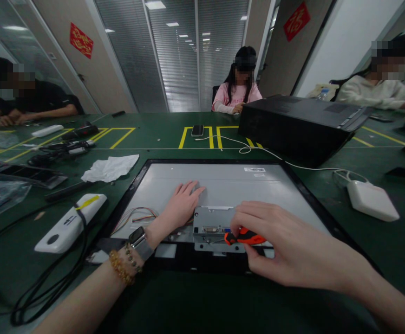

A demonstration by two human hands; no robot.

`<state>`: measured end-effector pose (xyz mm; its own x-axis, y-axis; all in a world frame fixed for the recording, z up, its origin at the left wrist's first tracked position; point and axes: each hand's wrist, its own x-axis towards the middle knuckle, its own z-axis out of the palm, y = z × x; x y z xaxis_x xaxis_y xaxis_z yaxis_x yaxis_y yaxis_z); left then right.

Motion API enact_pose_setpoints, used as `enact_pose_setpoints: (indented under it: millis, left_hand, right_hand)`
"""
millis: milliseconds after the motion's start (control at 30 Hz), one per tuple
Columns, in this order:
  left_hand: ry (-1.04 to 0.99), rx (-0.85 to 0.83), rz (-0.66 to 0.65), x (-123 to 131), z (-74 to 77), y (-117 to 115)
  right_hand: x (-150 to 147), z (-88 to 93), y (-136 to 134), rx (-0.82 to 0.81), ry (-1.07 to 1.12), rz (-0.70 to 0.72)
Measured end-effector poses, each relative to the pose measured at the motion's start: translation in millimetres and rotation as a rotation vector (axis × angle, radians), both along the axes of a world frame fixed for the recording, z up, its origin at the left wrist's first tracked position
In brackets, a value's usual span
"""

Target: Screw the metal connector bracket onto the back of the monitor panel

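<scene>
A flat monitor panel with a black frame lies back side up on the green table. At its near edge sits a metal bracket with video ports in it. My right hand grips an orange and black screwdriver, its thin shaft pointing left along the bracket's ports. My left hand rests on the panel's grey back, fingers stretched out, just left of the bracket. Thin coloured wires run over the panel beside my left wrist, which wears a watch and beads.
To the left lie a white power strip with a black cable, crumpled tissue and plastic bags. A large black case stands at the back right, near a white adapter and a phone. Several people sit around the table.
</scene>
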<state>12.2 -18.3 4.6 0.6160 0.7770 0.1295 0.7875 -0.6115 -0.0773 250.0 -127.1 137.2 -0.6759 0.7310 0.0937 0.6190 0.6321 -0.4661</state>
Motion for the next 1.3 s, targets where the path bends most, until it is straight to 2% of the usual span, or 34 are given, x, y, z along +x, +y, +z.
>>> enact_pose_setpoints:
  millis: [267, 400, 467, 600, 767, 867, 1100, 1200, 1300]
  left_hand:
    - [-0.027, 0.013, 0.000, -0.7, -2.6, 0.7]
    - [-0.067, -0.021, 0.033, 1.1, 0.4, 0.1]
    - [-0.074, -0.032, 0.032, 1.4, 1.9, -0.5]
    - [-0.062, -0.029, 0.019, 0.8, 2.2, -1.0]
    - [-0.062, -0.014, 0.020, 0.7, 1.1, -0.8]
    - [-0.065, -0.018, 0.021, 0.8, 1.1, -0.5]
    - [-0.068, -0.019, 0.017, 0.9, 1.3, -0.8]
    - [-0.069, -0.019, 0.020, 0.8, 1.2, -1.2]
    - [-0.071, -0.010, 0.023, 0.3, 0.5, -1.3]
  right_hand:
    - [2.7, 4.6, 1.4, 0.053, 0.009, -0.025]
    - [18.1, 6.6, 10.6, 0.185, 0.056, -0.158]
    - [28.3, 3.2, 18.9, 0.262, 0.053, -0.271]
    - [43.5, -14.1, 38.2, 0.255, -0.079, -0.470]
    - [53.0, -44.8, 50.5, 0.182, -0.268, -0.513]
    - [63.1, -63.2, 47.0, 0.137, -0.272, -0.501]
    - [96.0, -104.4, 25.4, 0.099, -0.165, -0.569]
    - [100.8, -110.3, 20.0, 0.101, -0.128, -0.590]
    - [98.0, -106.1, 19.1, 0.120, -0.116, -0.601]
